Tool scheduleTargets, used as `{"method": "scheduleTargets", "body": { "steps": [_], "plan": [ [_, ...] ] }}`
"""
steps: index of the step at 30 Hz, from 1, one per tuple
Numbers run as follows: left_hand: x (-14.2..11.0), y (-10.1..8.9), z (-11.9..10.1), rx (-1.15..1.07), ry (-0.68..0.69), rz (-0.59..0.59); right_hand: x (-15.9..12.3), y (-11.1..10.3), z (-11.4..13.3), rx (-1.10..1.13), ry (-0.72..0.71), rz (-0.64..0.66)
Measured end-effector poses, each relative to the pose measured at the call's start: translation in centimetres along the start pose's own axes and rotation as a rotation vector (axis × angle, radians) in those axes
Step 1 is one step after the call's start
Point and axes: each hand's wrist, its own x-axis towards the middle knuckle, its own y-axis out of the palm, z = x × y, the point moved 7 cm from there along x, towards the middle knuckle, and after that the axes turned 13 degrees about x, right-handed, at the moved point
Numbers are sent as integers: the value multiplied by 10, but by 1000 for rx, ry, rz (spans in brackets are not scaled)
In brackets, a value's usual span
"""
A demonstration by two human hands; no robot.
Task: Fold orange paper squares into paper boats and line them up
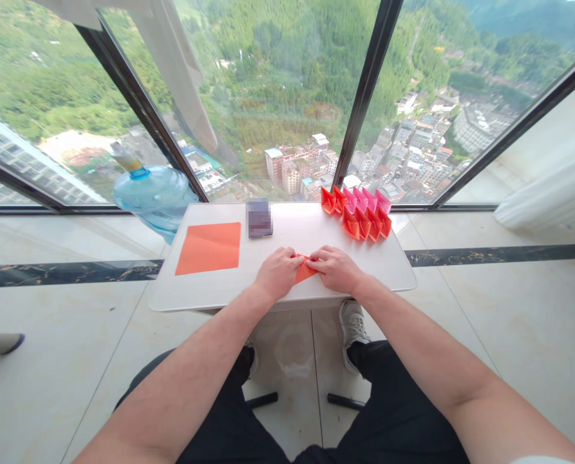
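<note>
Folded orange paper (305, 273) lies on the white table (210, 293) between the hands, near the front edge. Left hand (278, 270): fingers curled, pinching the paper's left side. Right hand (336, 268): fingers bent, closed on its right side. Flat orange sheet (208, 249): farther left, apart from both.

I could slide my left fingers (292, 254) leftward over the bench (299, 225) as far as the flat orange sheet (208, 249). Ahead of me a lane runs between the dark, blurred slab (259, 218) and the folded red and pink papers (363, 225). Those papers stand in the way of my right fingers (322, 254) toward the far right corner.
</note>
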Motion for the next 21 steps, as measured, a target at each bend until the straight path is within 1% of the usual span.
{"method": "scheduleTargets", "body": {
  "steps": [21],
  "plan": [
    [0, -1, -1, 5, -7, 12, 0, 2, -1, -40, 5, 16]
  ]
}}
